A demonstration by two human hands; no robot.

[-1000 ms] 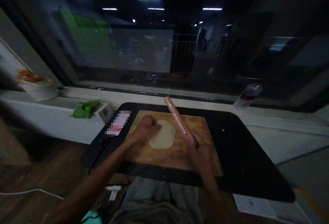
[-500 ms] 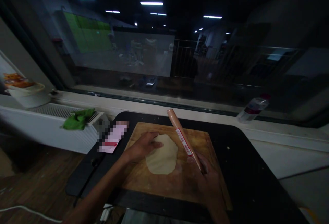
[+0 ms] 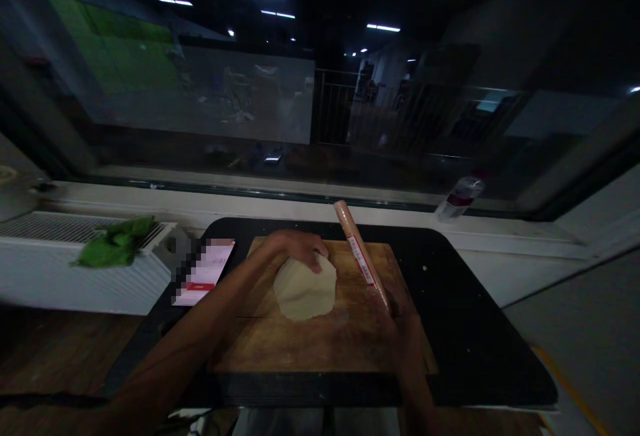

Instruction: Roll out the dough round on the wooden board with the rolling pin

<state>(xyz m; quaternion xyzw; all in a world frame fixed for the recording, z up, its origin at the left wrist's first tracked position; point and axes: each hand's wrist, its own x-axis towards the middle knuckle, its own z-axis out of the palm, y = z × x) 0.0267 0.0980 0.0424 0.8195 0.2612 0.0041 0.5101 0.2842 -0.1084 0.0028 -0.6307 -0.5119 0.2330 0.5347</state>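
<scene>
A flat, roughly round sheet of dough [image 3: 305, 291] lies on a wooden cutting board [image 3: 310, 351]. My left hand [image 3: 299, 247] reaches over its far edge, thumb on top and fingers closed at the rim; the fingertips are partly hidden. To the right, my right hand [image 3: 400, 319] grips the near end of a wooden rolling pin [image 3: 354, 239]. The pin carries a white and red label and is tilted, its far end pointing away and up to the left, apart from the dough.
The board rests on a black table [image 3: 465, 329]. A pink card-like thing [image 3: 213, 266], partly blurred out, lies at left. A green cloth [image 3: 117, 243] hangs on the radiator [image 3: 100, 289]. On the windowsill stands a clear bottle [image 3: 457, 199] before the dark window.
My left hand has moved from the dough's left side to its far edge, and the dough's outline has shifted. The rolling pin stays in my right hand. The head view has swung right.
</scene>
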